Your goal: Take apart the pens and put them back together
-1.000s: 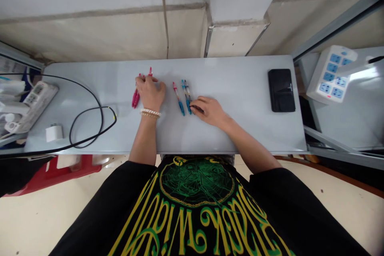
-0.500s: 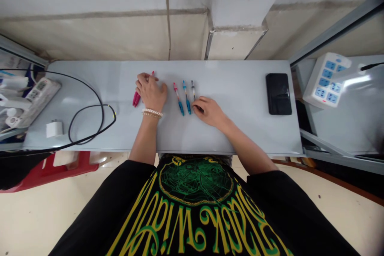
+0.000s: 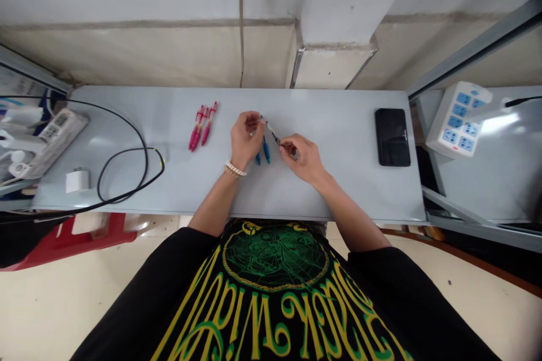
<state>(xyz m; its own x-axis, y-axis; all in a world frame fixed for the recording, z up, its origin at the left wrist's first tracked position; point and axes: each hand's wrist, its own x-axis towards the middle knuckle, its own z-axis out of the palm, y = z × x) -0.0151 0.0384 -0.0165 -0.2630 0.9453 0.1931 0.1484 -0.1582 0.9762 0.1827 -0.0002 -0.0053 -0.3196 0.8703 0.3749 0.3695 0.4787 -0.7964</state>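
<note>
Both of my hands hold one slim dark pen [image 3: 272, 133] just above the grey table [image 3: 330, 180]. My left hand [image 3: 245, 138] pinches its far tip, and my right hand [image 3: 301, 157] grips its near end. Two blue-tipped pens [image 3: 266, 152] lie on the table under and between my hands, partly hidden by my left hand. Three pink pens [image 3: 201, 126] lie side by side to the left, apart from both hands.
A black phone [image 3: 392, 136] lies at the table's right. A black cable [image 3: 121, 163] loops at the left beside a white charger plug [image 3: 77, 180]. A power strip [image 3: 459, 119] sits on the right shelf and another strip [image 3: 42, 138] at the far left.
My left hand let go of the pink pens and moved right to the dark pen. My right hand lifted that pen off the table, and both hands now hold it.
</note>
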